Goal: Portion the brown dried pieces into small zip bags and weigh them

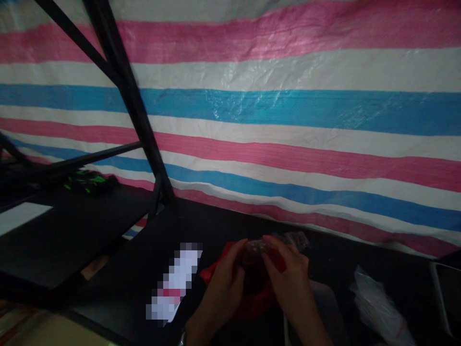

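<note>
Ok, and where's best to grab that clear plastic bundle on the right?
Probably pinch the clear plastic bundle by its left edge, coming with the right hand from the left and slightly above: it lies low on the black table, looks soft and crumpled, and that edge faces the hand.

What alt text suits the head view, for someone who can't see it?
A person's left hand and right hand handle clear plastic and red material at a black table. A pixelated pale item lies to the left, whitish plastic to the right; a striped sheet hangs behind.
</note>
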